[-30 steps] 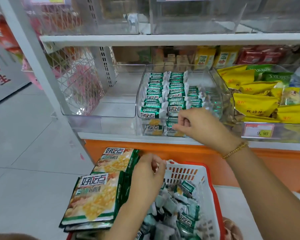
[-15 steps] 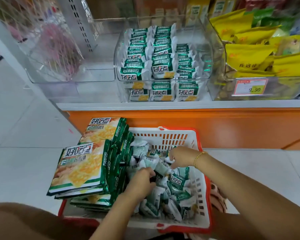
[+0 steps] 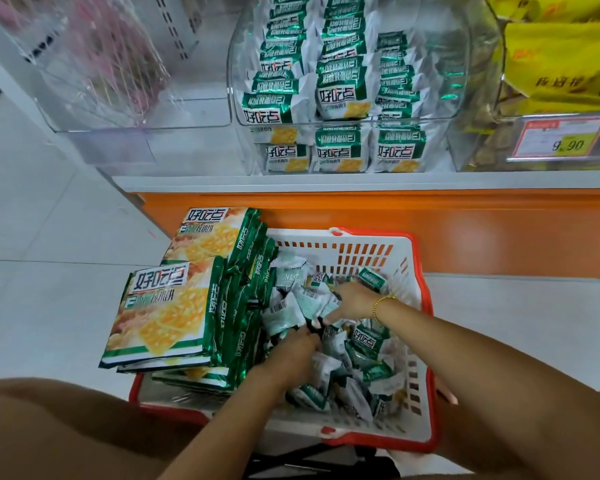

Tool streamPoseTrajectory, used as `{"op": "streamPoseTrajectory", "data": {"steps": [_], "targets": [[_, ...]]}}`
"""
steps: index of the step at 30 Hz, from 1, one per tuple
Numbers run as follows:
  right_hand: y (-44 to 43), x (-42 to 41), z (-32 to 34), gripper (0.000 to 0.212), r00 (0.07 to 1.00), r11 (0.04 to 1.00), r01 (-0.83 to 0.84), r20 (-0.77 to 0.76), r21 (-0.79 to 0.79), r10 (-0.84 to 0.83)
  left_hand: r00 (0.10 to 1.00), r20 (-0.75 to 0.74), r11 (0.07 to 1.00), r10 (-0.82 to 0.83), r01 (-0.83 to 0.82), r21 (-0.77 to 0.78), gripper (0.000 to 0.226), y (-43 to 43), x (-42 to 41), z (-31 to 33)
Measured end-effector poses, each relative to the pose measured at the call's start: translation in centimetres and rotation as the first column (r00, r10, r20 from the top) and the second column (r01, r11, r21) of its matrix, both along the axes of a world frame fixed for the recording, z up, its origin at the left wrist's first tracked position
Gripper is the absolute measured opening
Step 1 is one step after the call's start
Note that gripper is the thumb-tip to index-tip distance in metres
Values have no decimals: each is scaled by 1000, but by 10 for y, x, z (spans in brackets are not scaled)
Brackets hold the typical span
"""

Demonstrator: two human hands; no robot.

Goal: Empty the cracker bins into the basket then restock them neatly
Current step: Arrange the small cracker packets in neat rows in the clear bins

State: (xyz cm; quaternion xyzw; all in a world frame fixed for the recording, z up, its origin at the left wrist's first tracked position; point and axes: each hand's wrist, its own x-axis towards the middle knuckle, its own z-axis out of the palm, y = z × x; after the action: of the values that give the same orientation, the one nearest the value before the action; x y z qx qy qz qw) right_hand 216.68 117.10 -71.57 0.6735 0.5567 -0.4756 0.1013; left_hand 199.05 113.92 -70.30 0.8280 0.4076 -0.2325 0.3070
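Shelf (image 3: 326,183) at frame top: clear bin (image 3: 236,109) part-filled in rows. Lower centre, cracker packs (image 3: 364,341) lie in basket (image 3: 340,244); left hand (image 3: 291,351) and right hand (image 3: 355,299) are dug in, grip hidden, cannot be told. Few packs should be gathered, labels aligned.

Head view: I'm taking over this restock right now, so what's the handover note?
Left hand and right hand: both buried in the loose small packets in the basket; grip hidden.
Large bags stacked over the basket's left side.
Done: middle bin holds neat rows, right row shorter.
Left: many packets still to shelve.
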Motion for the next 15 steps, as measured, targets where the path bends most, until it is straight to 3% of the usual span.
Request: {"op": "streamPoseTrajectory", "data": {"steps": [2, 5, 8, 10, 15], "targets": [[5, 5, 3, 78, 1000, 999, 21, 6, -28, -21, 1000, -17, 1000, -15, 15, -23, 49, -1, 2, 1], [8, 10, 11, 45, 998, 999, 26, 54, -29, -25, 1000, -9, 998, 8, -9, -68, 49, -3, 3, 2], [8, 12, 22, 53, 998, 998, 53, 27, -38, -52, 1000, 12, 997, 13, -12, -81, 49, -5, 2, 5], [7, 16, 30, 47, 996, 999, 39, 77, -35, -36, 997, 41, 994, 59, -55, -99, 45, -4, 1, 12], [11, 28, 75, 44, 964, 997, -73, 258, 34, 62, 888, 329, 947, 321, -304, -106, 40, 8, 4, 55]]}}
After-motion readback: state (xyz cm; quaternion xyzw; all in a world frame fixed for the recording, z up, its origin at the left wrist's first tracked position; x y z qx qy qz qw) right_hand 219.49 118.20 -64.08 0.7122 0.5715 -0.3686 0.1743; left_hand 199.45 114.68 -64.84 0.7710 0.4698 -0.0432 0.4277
